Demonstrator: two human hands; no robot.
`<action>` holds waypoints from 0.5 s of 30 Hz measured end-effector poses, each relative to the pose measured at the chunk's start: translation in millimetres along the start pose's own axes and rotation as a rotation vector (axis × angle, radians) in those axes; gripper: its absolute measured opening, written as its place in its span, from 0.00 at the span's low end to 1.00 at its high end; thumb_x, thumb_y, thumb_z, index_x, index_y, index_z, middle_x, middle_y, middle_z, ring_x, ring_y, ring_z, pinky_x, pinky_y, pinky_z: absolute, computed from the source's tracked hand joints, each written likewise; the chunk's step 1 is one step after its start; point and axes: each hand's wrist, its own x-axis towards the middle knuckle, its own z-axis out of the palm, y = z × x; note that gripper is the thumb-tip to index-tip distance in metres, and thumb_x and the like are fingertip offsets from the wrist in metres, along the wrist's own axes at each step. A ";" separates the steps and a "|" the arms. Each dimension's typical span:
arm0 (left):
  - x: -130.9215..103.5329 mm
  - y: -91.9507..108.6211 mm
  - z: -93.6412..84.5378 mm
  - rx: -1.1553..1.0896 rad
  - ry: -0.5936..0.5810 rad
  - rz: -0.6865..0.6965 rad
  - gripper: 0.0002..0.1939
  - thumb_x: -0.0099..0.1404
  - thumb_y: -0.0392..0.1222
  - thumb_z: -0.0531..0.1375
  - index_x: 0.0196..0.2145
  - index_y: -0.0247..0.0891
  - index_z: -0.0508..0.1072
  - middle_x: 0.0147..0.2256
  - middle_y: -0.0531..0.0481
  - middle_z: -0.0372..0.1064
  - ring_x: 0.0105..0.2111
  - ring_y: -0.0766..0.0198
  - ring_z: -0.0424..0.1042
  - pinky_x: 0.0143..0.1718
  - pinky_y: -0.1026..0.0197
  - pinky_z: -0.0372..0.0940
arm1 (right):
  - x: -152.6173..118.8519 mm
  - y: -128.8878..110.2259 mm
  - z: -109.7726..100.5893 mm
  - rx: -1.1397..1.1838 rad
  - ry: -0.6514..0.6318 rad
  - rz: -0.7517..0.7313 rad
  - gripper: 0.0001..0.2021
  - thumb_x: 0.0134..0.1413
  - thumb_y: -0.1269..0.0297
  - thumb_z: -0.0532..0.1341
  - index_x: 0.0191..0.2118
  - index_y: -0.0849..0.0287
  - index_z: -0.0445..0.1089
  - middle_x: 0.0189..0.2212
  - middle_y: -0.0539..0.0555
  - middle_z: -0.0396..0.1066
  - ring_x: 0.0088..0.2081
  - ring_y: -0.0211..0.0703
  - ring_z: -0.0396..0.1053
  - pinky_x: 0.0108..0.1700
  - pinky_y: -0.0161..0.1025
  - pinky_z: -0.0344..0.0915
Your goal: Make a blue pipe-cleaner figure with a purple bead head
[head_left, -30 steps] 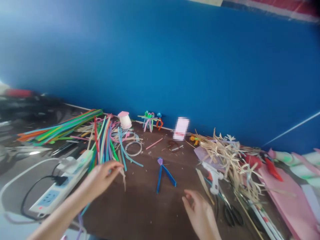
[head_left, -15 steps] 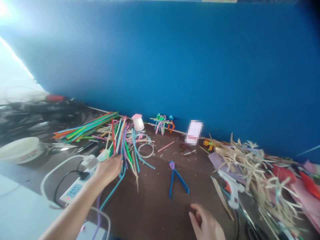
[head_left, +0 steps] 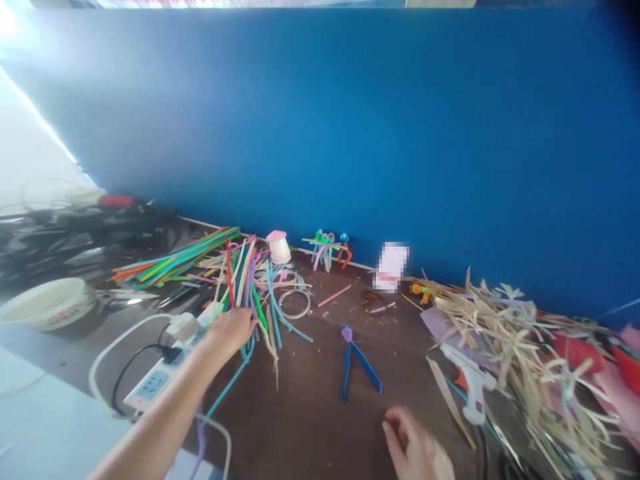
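My left hand (head_left: 231,331) reaches into a loose bunch of coloured pipe cleaners (head_left: 245,273), its fingers closed down among the stems. Its fingertips are partly hidden, so I cannot tell how many stems they hold. My right hand (head_left: 419,445) hovers or rests low at the front, loosely curled, thumb and forefinger apart, with nothing in it. Between the hands lies a figure of bent blue pipe cleaners with a purple top (head_left: 349,333), its two legs spread apart. Blue stems and a ring-shaped roll (head_left: 294,305) lie right of my left hand.
A power strip (head_left: 155,383) with plugs and cables lies under my left forearm. A white bowl (head_left: 50,303) stands at left. On the right are a glue gun (head_left: 470,380) and a heap of dry strips (head_left: 510,340). A blue partition (head_left: 350,120) rises behind the table.
My left hand has shifted slightly right among the pipe cleaners, its fingers drawn in more. The right hand keeps nearly the same pose. The whole view has moved a little.
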 end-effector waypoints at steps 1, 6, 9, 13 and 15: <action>0.7 0.5 0.4 -0.004 -0.001 -0.002 0.16 0.59 0.44 0.48 0.38 0.36 0.71 0.37 0.38 0.71 0.37 0.48 0.70 0.35 0.51 0.63 | 0.0 0.2 0.1 0.000 0.002 0.000 0.10 0.52 0.61 0.49 0.29 0.53 0.66 0.17 0.46 0.67 0.17 0.36 0.68 0.17 0.28 0.60; -1.1 -0.9 2.6 -0.043 0.026 0.040 0.18 0.61 0.41 0.45 0.44 0.42 0.68 0.42 0.43 0.68 0.39 0.54 0.70 0.37 0.55 0.63 | 0.6 1.4 -0.1 0.002 0.001 0.001 0.10 0.52 0.60 0.49 0.29 0.53 0.66 0.16 0.46 0.68 0.17 0.36 0.68 0.17 0.28 0.59; -2.7 -3.9 5.2 -0.057 0.072 0.034 0.21 0.61 0.38 0.44 0.50 0.43 0.63 0.48 0.43 0.63 0.40 0.55 0.69 0.39 0.56 0.62 | 0.9 1.4 -0.5 0.006 -0.001 -0.001 0.11 0.52 0.60 0.48 0.29 0.53 0.66 0.16 0.46 0.68 0.17 0.36 0.68 0.17 0.27 0.59; -0.4 -5.3 8.5 -0.044 0.064 0.016 0.20 0.60 0.38 0.46 0.49 0.37 0.64 0.46 0.38 0.63 0.40 0.52 0.69 0.38 0.54 0.63 | 0.9 0.7 -0.4 0.017 -0.013 0.008 0.11 0.52 0.61 0.48 0.29 0.53 0.66 0.16 0.46 0.68 0.17 0.36 0.68 0.17 0.27 0.59; 1.1 -3.9 9.1 -0.045 0.053 0.019 0.19 0.59 0.39 0.47 0.47 0.35 0.66 0.46 0.37 0.63 0.40 0.51 0.69 0.38 0.53 0.63 | 0.7 0.5 0.1 0.017 -0.022 0.018 0.10 0.52 0.61 0.49 0.29 0.53 0.66 0.16 0.46 0.68 0.17 0.36 0.68 0.17 0.27 0.59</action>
